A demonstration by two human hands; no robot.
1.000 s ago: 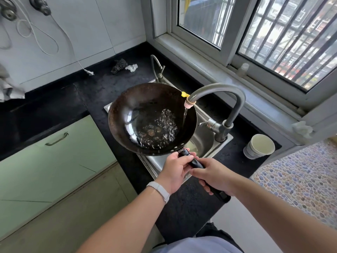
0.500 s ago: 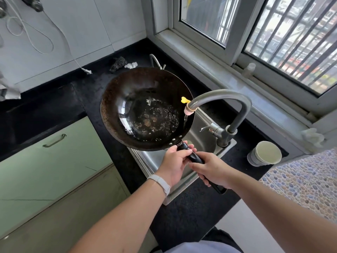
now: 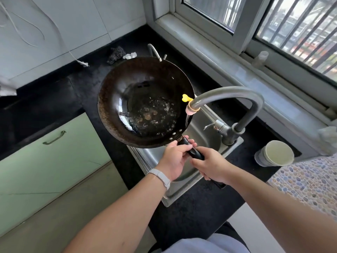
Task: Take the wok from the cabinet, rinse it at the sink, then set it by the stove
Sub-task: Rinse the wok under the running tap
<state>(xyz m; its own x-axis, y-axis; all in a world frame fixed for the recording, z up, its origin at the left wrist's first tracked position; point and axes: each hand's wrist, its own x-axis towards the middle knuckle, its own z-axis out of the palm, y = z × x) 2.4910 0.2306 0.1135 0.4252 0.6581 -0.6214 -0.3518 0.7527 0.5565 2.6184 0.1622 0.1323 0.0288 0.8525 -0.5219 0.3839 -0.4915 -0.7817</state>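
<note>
Over sink (image 3: 206,134), wok (image 3: 145,101) lies ahead of hands, handle (image 3: 195,154) running back toward person; left hand (image 3: 175,159) nearer bowl, right hand (image 3: 211,165) behind it, fingers of both curled round handle.

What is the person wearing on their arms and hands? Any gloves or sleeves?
No gloves, and no sleeves in view: the left forearm and the right forearm are bare to the picture's edge. The left hand has a pale, whitish band round its wrist, slim and smooth, like a fitness band. The right hand wears nothing that shows: no ring, no watch.
</note>
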